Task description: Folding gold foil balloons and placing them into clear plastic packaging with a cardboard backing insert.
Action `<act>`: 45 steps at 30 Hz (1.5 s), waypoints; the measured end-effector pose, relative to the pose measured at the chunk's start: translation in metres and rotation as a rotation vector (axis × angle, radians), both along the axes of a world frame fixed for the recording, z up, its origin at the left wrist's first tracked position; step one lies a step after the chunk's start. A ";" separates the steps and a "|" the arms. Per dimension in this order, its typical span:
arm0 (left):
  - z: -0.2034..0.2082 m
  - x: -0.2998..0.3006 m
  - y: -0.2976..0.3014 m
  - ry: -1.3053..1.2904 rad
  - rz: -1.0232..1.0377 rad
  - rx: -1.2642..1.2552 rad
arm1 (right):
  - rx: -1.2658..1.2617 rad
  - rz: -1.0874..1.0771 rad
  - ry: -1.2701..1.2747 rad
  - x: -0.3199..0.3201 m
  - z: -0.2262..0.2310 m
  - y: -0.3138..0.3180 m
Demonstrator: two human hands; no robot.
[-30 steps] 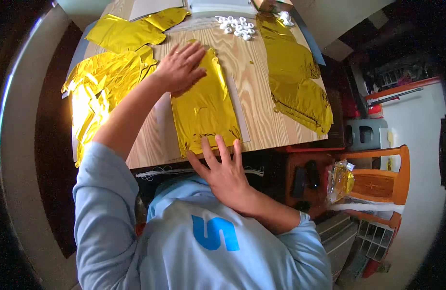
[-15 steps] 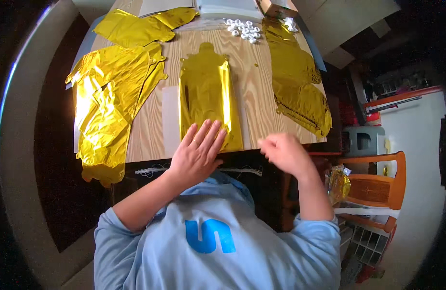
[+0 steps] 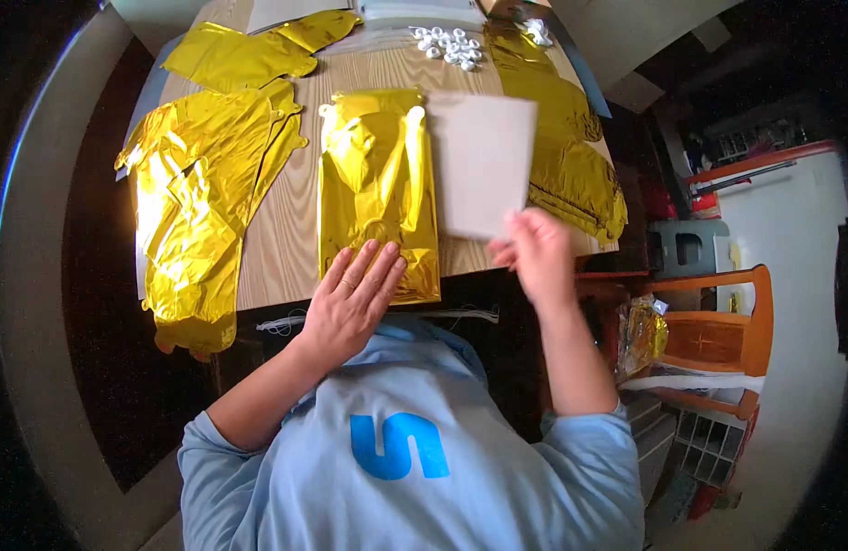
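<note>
A folded gold foil balloon [image 3: 378,184] lies flat at the near middle of the table, its bottom end by the front edge. My left hand [image 3: 352,289] rests palm down on its lower part, fingers stretched out and pressing the foil. Right of the foil, my right hand [image 3: 537,250] pinches a pale grey card [image 3: 484,161] at its lower right corner. The card is slightly blurred and tilted, and its left edge meets the balloon's right side. Whether that edge runs under the foil is unclear.
More gold foil balloons lie at the left [image 3: 190,207], far left [image 3: 249,55] and right [image 3: 580,174]. Small white ribbon rolls [image 3: 450,46] are heaped at the back. A stack of clear plastic sheets [image 3: 419,11] stands behind them. At right is a wooden chair [image 3: 713,335].
My right hand has taken hold of the card and drawn it out to the right of the balloon. The balloon's top tongue no longer shows. My left hand has shifted slightly left.
</note>
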State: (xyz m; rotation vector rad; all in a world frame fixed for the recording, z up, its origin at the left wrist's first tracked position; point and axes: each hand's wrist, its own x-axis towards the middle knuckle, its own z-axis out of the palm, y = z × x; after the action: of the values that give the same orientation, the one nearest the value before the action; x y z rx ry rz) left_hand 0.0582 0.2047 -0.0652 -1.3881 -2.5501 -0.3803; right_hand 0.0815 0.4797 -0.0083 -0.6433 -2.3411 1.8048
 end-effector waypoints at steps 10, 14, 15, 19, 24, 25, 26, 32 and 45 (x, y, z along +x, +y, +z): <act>0.014 -0.010 0.009 -0.019 0.200 0.399 | -0.085 0.235 -0.351 0.017 0.001 0.025; 0.030 -0.011 0.023 -0.028 0.139 0.131 | -0.266 0.411 -0.459 0.014 -0.001 -0.015; 0.023 -0.011 0.023 -0.029 0.118 0.096 | -0.295 0.420 -0.440 0.013 -0.006 -0.016; 0.030 -0.006 0.021 -0.212 0.058 0.155 | -0.307 0.384 -0.465 0.019 -0.011 -0.010; 0.046 -0.038 0.002 -0.205 -0.051 0.116 | -0.419 0.346 -0.452 0.033 -0.018 -0.012; 0.042 -0.047 0.001 -0.166 -0.046 0.082 | -0.514 0.292 -0.430 0.035 -0.018 -0.015; 0.037 -0.052 0.001 -0.125 -0.044 0.049 | -0.607 0.235 -0.403 0.036 -0.017 -0.017; 0.029 -0.047 -0.003 -0.245 -0.109 -0.071 | -0.656 0.148 -0.156 0.049 -0.042 -0.041; 0.040 -0.034 -0.041 -1.157 0.340 1.113 | -1.091 0.203 0.179 0.086 -0.036 -0.051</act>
State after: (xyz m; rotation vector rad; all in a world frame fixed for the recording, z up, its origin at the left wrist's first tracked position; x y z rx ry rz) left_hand 0.0245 0.1633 -0.0248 -0.2415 -2.2244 -2.5382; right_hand 0.1679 0.4290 -0.0438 -0.2754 -1.1741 3.0146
